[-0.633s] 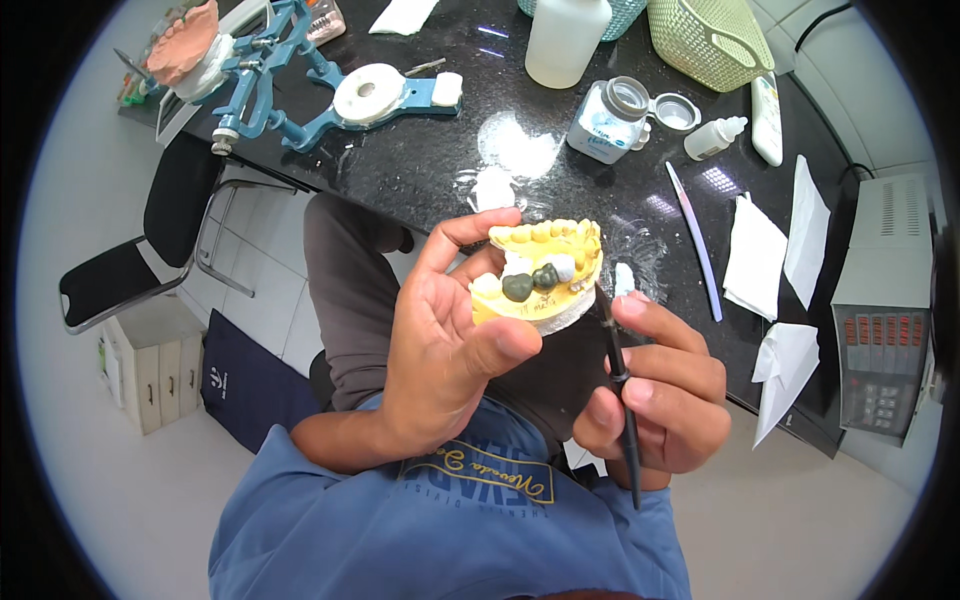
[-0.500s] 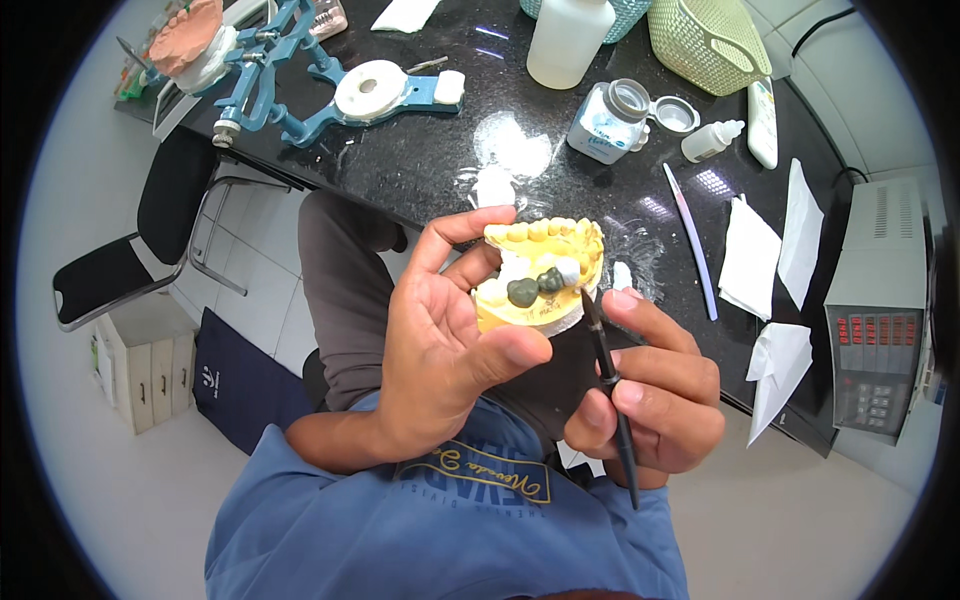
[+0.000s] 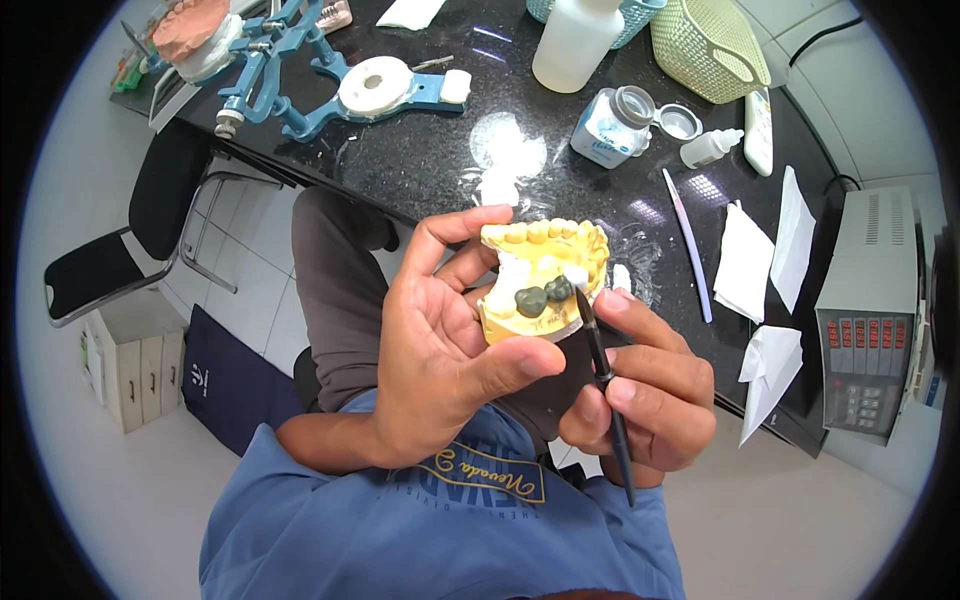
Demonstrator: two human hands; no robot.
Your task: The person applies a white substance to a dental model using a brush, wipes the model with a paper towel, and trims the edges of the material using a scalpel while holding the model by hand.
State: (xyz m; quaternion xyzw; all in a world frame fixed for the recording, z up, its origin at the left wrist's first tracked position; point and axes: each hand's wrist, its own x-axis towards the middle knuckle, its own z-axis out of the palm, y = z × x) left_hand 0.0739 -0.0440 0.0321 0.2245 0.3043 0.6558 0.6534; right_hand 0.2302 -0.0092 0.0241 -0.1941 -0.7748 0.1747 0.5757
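Observation:
My left hand [image 3: 430, 340] grips a yellow plaster dental model [image 3: 550, 245] by its left side, thumb below and fingers behind. Two dark green-grey tooth pieces [image 3: 532, 302] sit in its near row, beside a white tooth [image 3: 575, 276]. Between the thumb and fingers of my right hand [image 3: 650, 395] is a slim black brush [image 3: 613, 410], held like a pen. Its dark pointed tip meets or nearly meets the model by the white tooth; actual contact is hard to make out.
On the black worktop [image 3: 420, 150] stand a blue articulator [image 3: 350, 95], a cloudy plastic bottle [image 3: 575, 50], an opened jar [image 3: 612, 125] and a small dropper bottle [image 3: 712, 147]. Rightward lie a lilac stick tool [image 3: 688, 245], white papers [image 3: 745, 265] and a grey control unit [image 3: 868, 310].
The brush tip has shifted slightly up and left, toward the white tooth and the dark pieces. The model has tilted a little in my left hand, which keeps its grip.

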